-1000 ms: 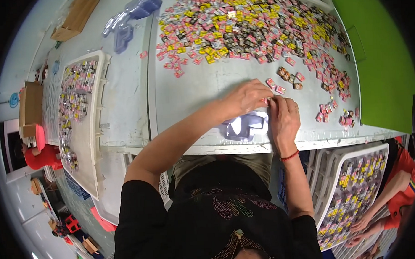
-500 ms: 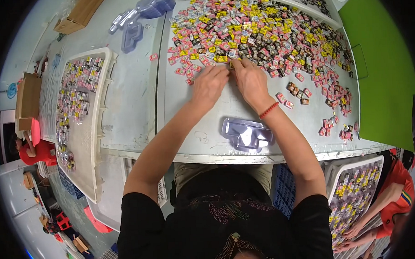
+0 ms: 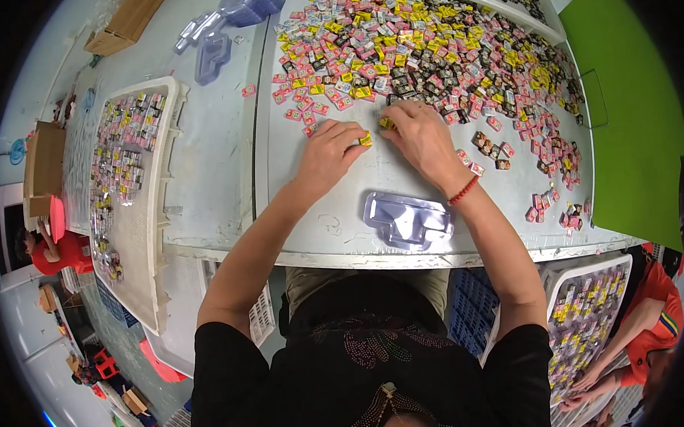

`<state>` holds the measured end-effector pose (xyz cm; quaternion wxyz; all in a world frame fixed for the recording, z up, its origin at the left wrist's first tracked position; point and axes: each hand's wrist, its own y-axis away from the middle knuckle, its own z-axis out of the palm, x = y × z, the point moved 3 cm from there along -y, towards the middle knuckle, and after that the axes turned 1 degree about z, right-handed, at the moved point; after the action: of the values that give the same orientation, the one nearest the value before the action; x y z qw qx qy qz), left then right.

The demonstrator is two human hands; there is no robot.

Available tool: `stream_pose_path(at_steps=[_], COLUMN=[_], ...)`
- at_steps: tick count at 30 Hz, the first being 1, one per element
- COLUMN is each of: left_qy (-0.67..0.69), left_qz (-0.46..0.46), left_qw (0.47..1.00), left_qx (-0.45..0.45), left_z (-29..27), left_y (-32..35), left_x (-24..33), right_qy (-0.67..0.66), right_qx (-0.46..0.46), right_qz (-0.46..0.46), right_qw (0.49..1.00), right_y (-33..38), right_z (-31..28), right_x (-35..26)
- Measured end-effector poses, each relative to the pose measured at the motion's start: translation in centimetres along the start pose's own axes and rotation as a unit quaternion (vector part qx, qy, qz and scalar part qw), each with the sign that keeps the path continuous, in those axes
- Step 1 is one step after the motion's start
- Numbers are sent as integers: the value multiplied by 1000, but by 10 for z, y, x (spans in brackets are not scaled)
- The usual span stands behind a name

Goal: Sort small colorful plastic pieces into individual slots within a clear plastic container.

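My left hand (image 3: 328, 155) pinches a small yellow packet (image 3: 366, 139) between thumb and fingertips, just over the table. Opposite it, my right hand (image 3: 427, 144), with a red bead bracelet at the wrist, has its fingertips closed on another small yellow piece (image 3: 386, 123), partly hidden by the fingers. Beyond both hands spreads a large pile of small packets (image 3: 419, 41) in pink, yellow, black and white. Closer to me, an unfilled clear plastic blister tray (image 3: 408, 220) with shaped hollows lies on the table.
Brown packets (image 3: 490, 149) lie right of my right hand. To the left, a white crate (image 3: 165, 220) holds filled packs; stacked clear trays (image 3: 248, 7) stand behind it. A green panel (image 3: 625, 113) borders the table's right. At lower right, a co-worker's hands (image 3: 582, 389) reach into another crate (image 3: 552, 289).
My hands have moved apart from their place at the pile's near edge. The left came back toward me and left, showing a yellow packet; the right shifted slightly right and nearer.
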<state>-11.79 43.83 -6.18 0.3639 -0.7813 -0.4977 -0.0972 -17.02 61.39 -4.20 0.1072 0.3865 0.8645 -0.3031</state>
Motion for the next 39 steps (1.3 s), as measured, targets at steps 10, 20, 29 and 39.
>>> stream_pose_path(at_steps=[10, 20, 29, 39], left_qy=[79, 137, 159, -111], left_qz=[25, 108, 129, 49], left_qw=[989, 959, 962, 992], left_qx=[-122, -221, -179, 42], left_z=[9, 55, 60, 20], left_y=[-15, -39, -40, -88], left_x=[22, 57, 71, -17], right_qy=[-14, 62, 94, 60], right_qx=[107, 127, 139, 102], right_qz=[92, 326, 270, 89], right_qw=[990, 935, 948, 989], right_y=[30, 163, 141, 3], right_z=[-70, -83, -79, -35], right_x=[5, 9, -2, 3])
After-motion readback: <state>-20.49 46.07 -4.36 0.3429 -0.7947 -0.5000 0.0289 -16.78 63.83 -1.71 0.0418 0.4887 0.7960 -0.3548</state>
